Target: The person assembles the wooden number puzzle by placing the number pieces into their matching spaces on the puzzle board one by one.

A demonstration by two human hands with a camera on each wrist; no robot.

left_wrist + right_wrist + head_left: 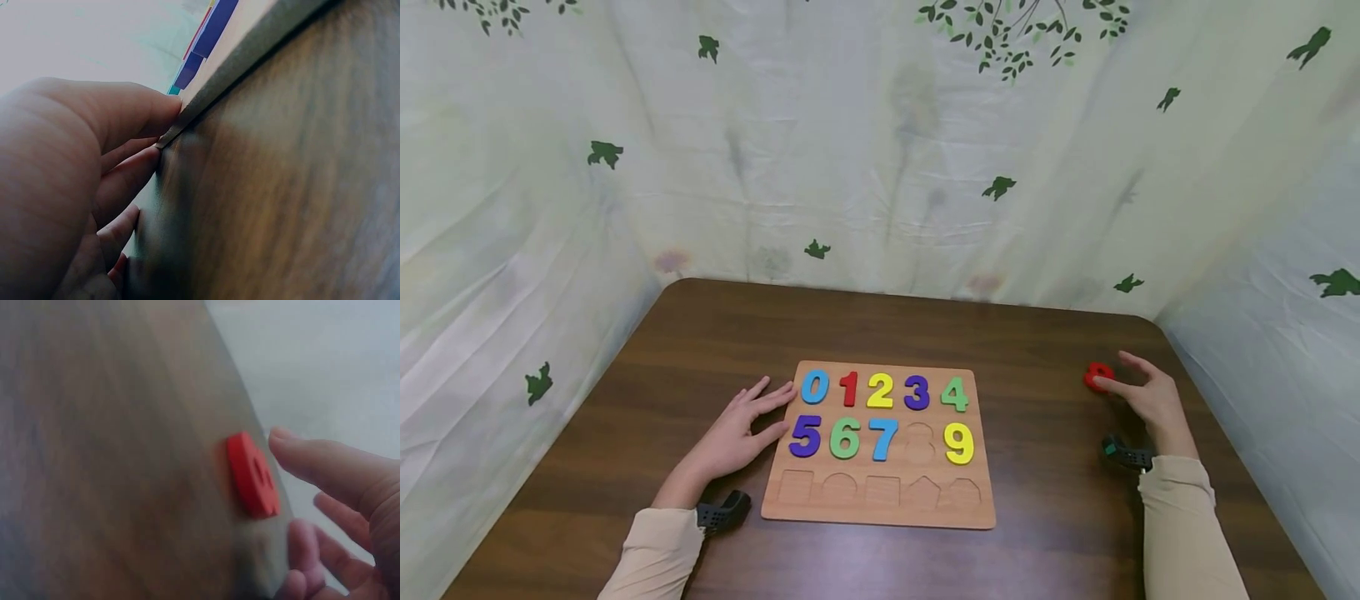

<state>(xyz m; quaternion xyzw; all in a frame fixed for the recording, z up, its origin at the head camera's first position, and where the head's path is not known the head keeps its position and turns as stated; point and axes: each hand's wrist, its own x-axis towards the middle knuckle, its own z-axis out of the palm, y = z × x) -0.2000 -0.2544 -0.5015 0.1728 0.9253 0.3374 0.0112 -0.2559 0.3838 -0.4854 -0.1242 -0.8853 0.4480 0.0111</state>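
Note:
A wooden number board (880,498) lies on the table with coloured digits from 0 to 7 and a 9 set in it. Between the blue 7 (883,438) and the yellow 9 (958,443) is a bare recess (920,443). My left hand (730,437) rests by the board's left edge, its fingertips touching that edge. Far to the right, a red number piece (253,478), which looks like an 8, lies on the table. My right hand (1153,408) is over it, thumb and fingers spread; in the right wrist view a gap shows between thumb and piece.
The brown table (1045,500) has rounded far corners, and its right edge runs close to my right hand. A pale cloth (880,167) with leaf and bird prints hangs behind and at both sides. Along the board's lower row are several outlined shapes.

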